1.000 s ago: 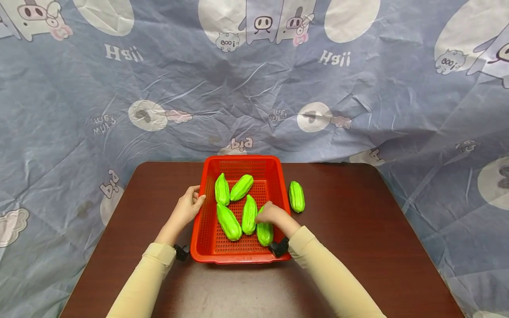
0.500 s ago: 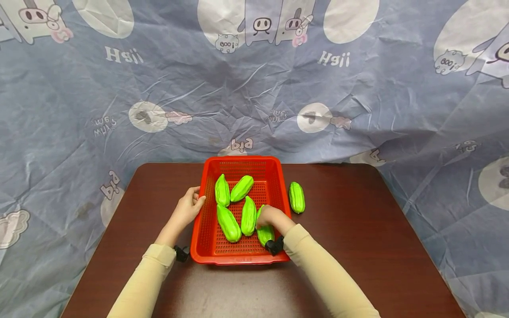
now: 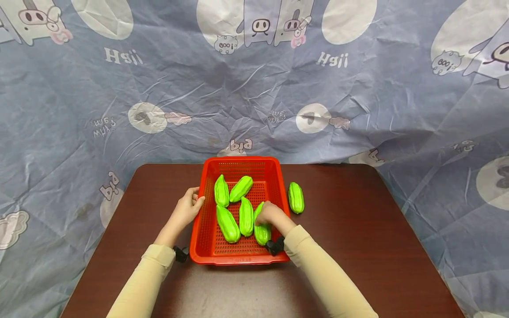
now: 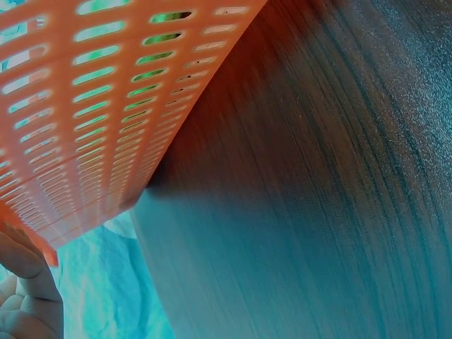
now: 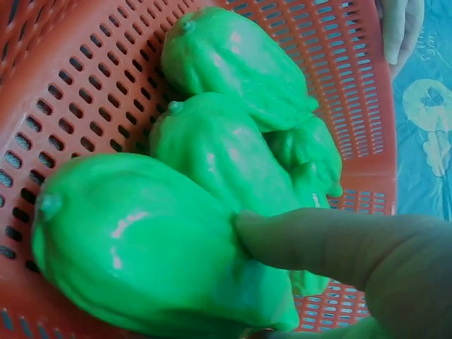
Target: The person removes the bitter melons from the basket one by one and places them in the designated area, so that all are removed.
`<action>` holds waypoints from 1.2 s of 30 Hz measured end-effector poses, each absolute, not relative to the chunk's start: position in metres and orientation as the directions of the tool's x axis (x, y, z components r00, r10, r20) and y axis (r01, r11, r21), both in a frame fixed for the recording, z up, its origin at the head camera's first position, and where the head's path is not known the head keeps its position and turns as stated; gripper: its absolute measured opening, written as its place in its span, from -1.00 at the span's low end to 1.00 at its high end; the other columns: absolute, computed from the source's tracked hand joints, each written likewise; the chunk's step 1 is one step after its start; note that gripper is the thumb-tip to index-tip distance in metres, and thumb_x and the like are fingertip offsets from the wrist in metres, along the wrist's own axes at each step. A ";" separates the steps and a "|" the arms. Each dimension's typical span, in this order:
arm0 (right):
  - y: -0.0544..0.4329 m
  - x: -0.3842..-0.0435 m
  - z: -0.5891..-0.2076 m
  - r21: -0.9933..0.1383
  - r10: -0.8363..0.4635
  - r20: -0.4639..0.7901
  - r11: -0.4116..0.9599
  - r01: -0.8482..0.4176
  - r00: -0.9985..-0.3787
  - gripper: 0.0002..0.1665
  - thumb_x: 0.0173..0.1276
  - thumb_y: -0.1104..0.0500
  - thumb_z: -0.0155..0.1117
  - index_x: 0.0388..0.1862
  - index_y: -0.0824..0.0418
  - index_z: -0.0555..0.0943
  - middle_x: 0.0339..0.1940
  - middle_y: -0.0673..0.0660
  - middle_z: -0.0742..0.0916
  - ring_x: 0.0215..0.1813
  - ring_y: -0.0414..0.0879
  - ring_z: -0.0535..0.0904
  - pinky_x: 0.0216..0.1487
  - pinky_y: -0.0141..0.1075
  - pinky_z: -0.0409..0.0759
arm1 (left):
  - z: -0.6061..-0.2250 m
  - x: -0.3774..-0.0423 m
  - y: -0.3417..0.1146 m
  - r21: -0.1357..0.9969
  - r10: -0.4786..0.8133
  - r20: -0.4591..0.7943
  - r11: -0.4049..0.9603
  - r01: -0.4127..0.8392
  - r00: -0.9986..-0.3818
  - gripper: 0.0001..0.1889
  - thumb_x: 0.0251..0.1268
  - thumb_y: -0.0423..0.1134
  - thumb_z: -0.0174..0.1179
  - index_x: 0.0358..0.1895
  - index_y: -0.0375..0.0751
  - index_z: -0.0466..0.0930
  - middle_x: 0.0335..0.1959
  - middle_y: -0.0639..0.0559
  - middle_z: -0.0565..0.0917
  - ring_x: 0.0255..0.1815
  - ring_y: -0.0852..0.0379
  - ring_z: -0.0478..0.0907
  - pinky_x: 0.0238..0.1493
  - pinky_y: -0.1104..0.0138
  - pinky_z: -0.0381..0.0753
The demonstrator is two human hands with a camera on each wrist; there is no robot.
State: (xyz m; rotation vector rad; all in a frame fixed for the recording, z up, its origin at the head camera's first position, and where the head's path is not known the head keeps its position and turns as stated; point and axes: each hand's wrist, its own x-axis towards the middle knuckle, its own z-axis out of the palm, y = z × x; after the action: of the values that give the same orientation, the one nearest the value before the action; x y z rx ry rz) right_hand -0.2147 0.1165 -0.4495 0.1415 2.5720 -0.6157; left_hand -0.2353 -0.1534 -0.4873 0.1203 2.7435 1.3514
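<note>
A red perforated plastic basket (image 3: 238, 260) stands on the table with several green ribbed gourds in it. My left hand (image 3: 187, 206) grips its left rim, thumb on top. In the left wrist view, that hand (image 4: 27, 293) shows curled fingers at the rim. Inside the basket, at the front right, my right hand (image 3: 274, 216) holds a green gourd (image 3: 263, 235). The right wrist view shows the thumb pressed on this gourd (image 5: 141, 240), its other fingers mostly hidden underneath. Beside it lies another gourd (image 3: 246, 217); a longer one (image 3: 228, 224) is further left.
Outside the basket, a single gourd (image 3: 296, 198) lies on the dark brown table (image 3: 358, 238), close to the right wall. Two more gourds lie toward the back of the basket, one of them upper left (image 3: 221, 191). A blue printed cloth (image 3: 254, 92) hangs behind the table.
My right hand has shifted slightly left, with its gourd. The gourd beside it has also moved a little left, toward the longer one. My left hand stays on the rim.
</note>
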 end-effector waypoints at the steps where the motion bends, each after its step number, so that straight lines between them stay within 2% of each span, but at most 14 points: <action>1: 0.117 -0.215 -0.448 -0.412 -0.013 -0.481 0.886 0.214 -0.876 -0.23 0.15 0.19 0.42 0.24 0.54 0.36 0.05 0.38 0.59 -0.20 0.10 0.61 -0.27 -0.21 0.64 | -0.487 -0.236 -0.154 0.793 0.107 -0.037 0.608 0.036 -0.994 -0.47 0.53 -0.18 0.04 0.41 -0.39 0.21 -0.13 -0.23 0.57 -0.24 0.01 0.58 -0.29 0.26 0.61; 3: 0.119 -0.215 -0.444 -0.442 -0.019 -0.468 0.871 0.215 -0.884 -0.09 0.16 0.17 0.41 0.37 0.55 0.23 0.18 0.40 0.54 -0.09 0.10 0.58 -0.16 -0.19 0.60 | -0.487 -0.236 -0.154 0.792 0.109 -0.036 0.609 0.038 -0.993 -0.47 0.52 -0.19 0.04 0.41 -0.40 0.21 -0.13 -0.23 0.57 -0.24 0.00 0.58 -0.29 0.26 0.61; 5: 0.121 -0.215 -0.442 -0.479 -0.027 -0.444 0.852 0.211 -0.895 -0.04 0.16 0.15 0.41 0.41 0.55 0.19 0.24 0.41 0.52 0.02 0.12 0.57 -0.03 -0.15 0.57 | -0.487 -0.236 -0.154 0.791 0.111 -0.035 0.611 0.041 -0.993 -0.47 0.52 -0.20 0.04 0.41 -0.41 0.20 -0.13 -0.23 0.57 -0.24 0.00 0.58 -0.29 0.25 0.62; 8: 0.123 -0.216 -0.436 -0.533 -0.031 -0.392 0.822 0.200 -0.919 -0.01 0.15 0.11 0.42 0.43 0.52 0.18 0.30 0.41 0.51 0.19 0.17 0.53 0.15 -0.08 0.52 | -0.487 -0.236 -0.154 0.790 0.112 -0.034 0.612 0.042 -0.993 -0.46 0.52 -0.20 0.05 0.40 -0.41 0.21 -0.13 -0.24 0.57 -0.24 0.00 0.59 -0.29 0.26 0.62; 11: 0.125 -0.215 -0.429 -0.584 -0.027 -0.354 0.787 0.198 -0.935 -0.02 0.17 0.08 0.42 0.44 0.46 0.20 0.32 0.39 0.51 0.29 0.21 0.49 0.22 -0.01 0.50 | -0.487 -0.236 -0.153 0.791 0.107 -0.036 0.611 0.037 -0.994 -0.46 0.52 -0.19 0.05 0.40 -0.41 0.21 -0.13 -0.23 0.57 -0.25 0.01 0.59 -0.29 0.26 0.62; 15: 0.125 -0.213 -0.420 -0.638 -0.007 -0.316 0.742 0.207 -0.949 -0.04 0.20 0.05 0.42 0.47 0.36 0.21 0.33 0.37 0.52 0.34 0.23 0.47 0.25 0.04 0.49 | -0.486 -0.236 -0.153 0.791 0.105 -0.036 0.610 0.036 -0.994 -0.47 0.52 -0.20 0.04 0.40 -0.42 0.21 -0.14 -0.23 0.57 -0.24 0.00 0.59 -0.29 0.26 0.62; 20: 0.128 -0.210 -0.414 -0.694 0.016 -0.260 0.693 0.198 -0.966 -0.06 0.20 0.06 0.43 0.47 0.32 0.24 0.28 0.36 0.56 0.27 0.21 0.52 0.18 0.04 0.52 | -0.485 -0.235 -0.152 0.791 0.107 -0.036 0.611 0.037 -0.994 -0.47 0.53 -0.20 0.04 0.41 -0.41 0.20 -0.13 -0.23 0.58 -0.22 -0.01 0.60 -0.28 0.25 0.60; 27: 0.138 -0.209 -0.409 -0.799 0.037 -0.193 0.574 0.179 -0.980 -0.08 0.22 0.10 0.41 0.49 0.28 0.23 0.38 0.33 0.48 0.34 0.23 0.45 0.20 0.05 0.51 | -0.485 -0.234 -0.151 0.792 0.104 -0.034 0.609 0.037 -0.994 -0.47 0.53 -0.20 0.03 0.41 -0.40 0.21 -0.13 -0.23 0.58 -0.21 -0.01 0.59 -0.28 0.26 0.59; 36: 0.157 -0.209 -0.400 -0.889 0.065 -0.135 0.434 0.150 -0.989 -0.07 0.27 0.16 0.39 0.53 0.24 0.15 0.42 0.30 0.41 0.35 0.21 0.46 0.19 0.02 0.56 | -0.487 -0.233 -0.150 0.790 0.097 -0.024 0.611 0.041 -0.995 -0.48 0.53 -0.19 0.03 0.41 -0.40 0.21 -0.13 -0.24 0.57 -0.20 -0.04 0.59 -0.28 0.26 0.60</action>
State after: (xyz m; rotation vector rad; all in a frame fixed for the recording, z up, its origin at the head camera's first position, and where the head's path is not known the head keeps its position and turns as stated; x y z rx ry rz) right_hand -0.2093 0.1569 -0.4002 0.1946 2.5915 -1.6189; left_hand -0.2327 -0.1502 -0.4866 0.1182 2.7621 1.3520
